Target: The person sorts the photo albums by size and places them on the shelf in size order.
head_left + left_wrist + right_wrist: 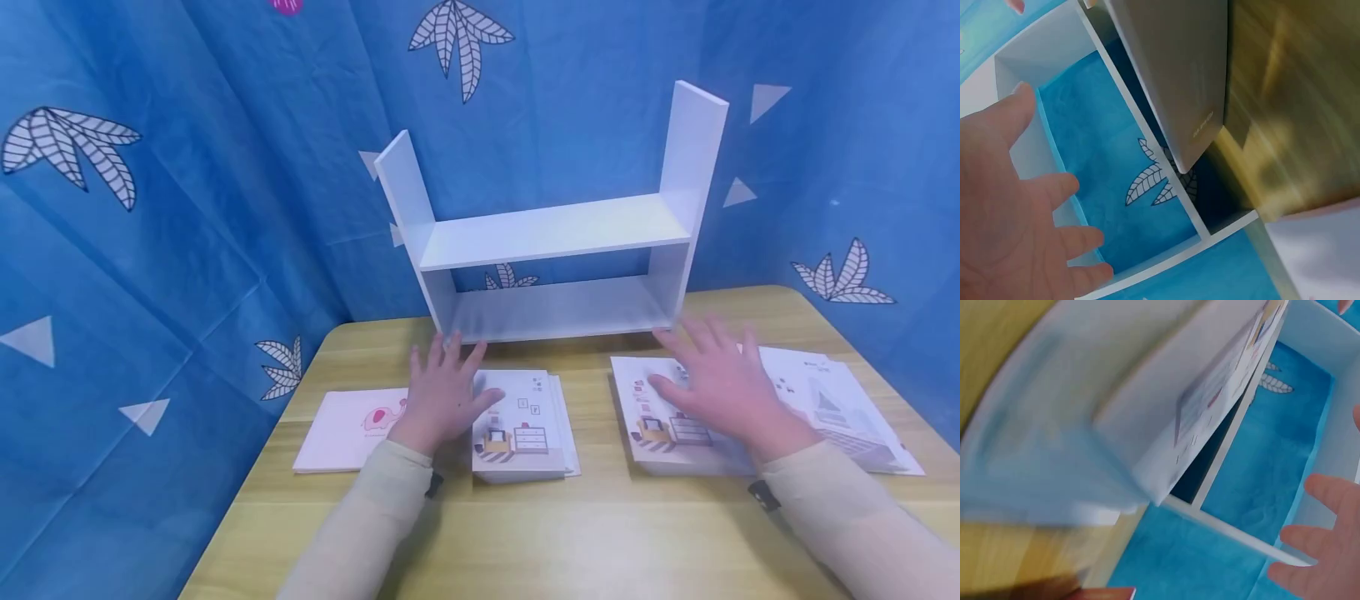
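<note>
Fingers (434, 353) spread apart on both hands: the left hand (442, 403) between a white elephant-printed booklet (341, 429) and a stack of white furniture-printed booklets (528, 417), the right hand (716, 377) over a second, wider white printed pile (652, 400). All lie on a pale wood-grain surface (585, 542). Beyond stands a white two-board shelf (555, 233) with tall sides, before a blue leaf-patterned curtain (600, 108).

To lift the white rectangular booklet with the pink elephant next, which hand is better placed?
Probably left. The left hand, holding nothing, partly overlaps the elephant booklet in the head view; the right hand is farther away, over a stack of white illustrated booklets.
</note>
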The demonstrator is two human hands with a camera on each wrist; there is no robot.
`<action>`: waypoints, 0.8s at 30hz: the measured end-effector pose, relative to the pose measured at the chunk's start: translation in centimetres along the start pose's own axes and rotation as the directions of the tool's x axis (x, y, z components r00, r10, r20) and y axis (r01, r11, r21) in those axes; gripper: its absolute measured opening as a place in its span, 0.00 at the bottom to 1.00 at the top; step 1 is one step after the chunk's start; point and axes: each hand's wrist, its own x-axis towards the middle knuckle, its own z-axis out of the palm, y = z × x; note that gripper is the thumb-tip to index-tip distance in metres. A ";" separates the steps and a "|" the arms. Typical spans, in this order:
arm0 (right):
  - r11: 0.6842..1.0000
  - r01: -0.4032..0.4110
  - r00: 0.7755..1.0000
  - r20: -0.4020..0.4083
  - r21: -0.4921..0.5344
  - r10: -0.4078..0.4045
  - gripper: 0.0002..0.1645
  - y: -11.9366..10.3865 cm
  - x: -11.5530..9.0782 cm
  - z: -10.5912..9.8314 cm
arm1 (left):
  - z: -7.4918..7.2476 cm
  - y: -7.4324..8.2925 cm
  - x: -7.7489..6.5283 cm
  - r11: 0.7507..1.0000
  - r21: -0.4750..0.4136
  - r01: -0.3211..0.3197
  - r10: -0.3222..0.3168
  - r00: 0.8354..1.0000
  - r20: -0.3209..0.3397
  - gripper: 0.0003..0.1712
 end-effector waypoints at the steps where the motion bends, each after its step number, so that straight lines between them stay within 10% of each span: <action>1: 1.000 0.006 1.000 -0.002 0.000 -0.006 0.49 -0.2 0.0 0.1 | 0.1 0.0 0.0 1.000 -0.011 0.001 -0.001 1.000 0.001 0.50; 15: 0.972 -0.011 1.000 0.016 0.236 0.007 0.45 -1.9 -0.1 0.8 | 1.7 -1.0 -0.8 0.978 -0.194 0.079 -0.069 0.996 0.061 0.49; 24: 0.703 -0.100 0.994 0.100 0.704 0.041 0.36 -5.0 0.6 0.8 | 2.2 -1.1 -0.7 0.907 -0.399 0.139 -0.082 0.984 0.155 0.51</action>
